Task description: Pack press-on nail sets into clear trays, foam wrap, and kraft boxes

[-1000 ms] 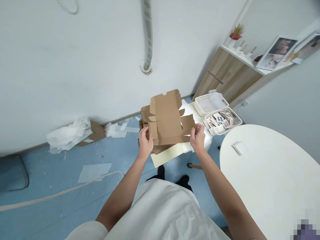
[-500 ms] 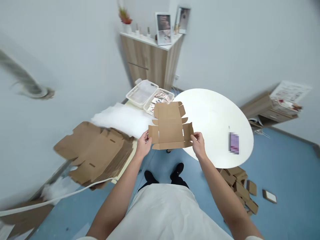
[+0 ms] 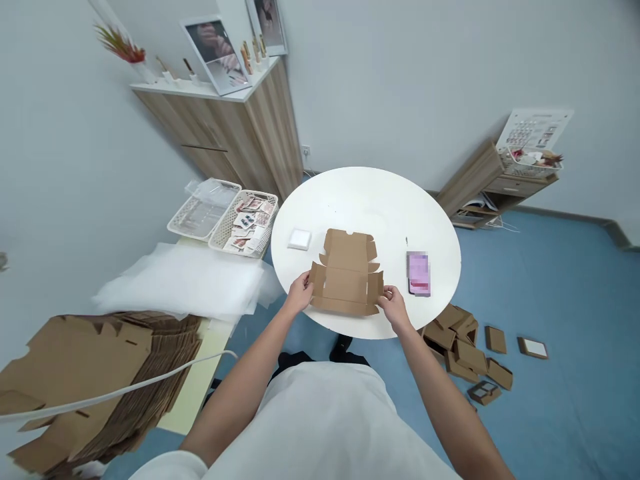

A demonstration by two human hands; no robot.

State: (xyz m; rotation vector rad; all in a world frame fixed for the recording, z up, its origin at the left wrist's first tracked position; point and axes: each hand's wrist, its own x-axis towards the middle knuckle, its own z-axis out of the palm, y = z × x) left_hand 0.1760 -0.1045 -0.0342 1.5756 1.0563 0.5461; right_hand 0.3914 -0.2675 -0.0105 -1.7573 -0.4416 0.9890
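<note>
A flat, unfolded brown cardboard box blank (image 3: 347, 272) lies over the near part of the round white table (image 3: 365, 200). My left hand (image 3: 301, 293) pinches its left flap. My right hand (image 3: 391, 305) grips its lower right corner. Both hands are closed on the cardboard. A small white square pad (image 3: 299, 239) lies on the table to the left of the blank, and a blurred pink item (image 3: 418, 273) lies to its right.
A tall stack of flat cardboard blanks (image 3: 95, 373) sits at the lower left, with white foam sheets (image 3: 185, 280) behind it. Two white baskets (image 3: 223, 217) stand beside the wooden cabinet (image 3: 235, 127). Folded small boxes (image 3: 467, 353) lie on the blue floor at the right.
The view has swung right from the cardboard stack to the round table. Both hands have carried the blank over the table and lowered it towards its near edge.
</note>
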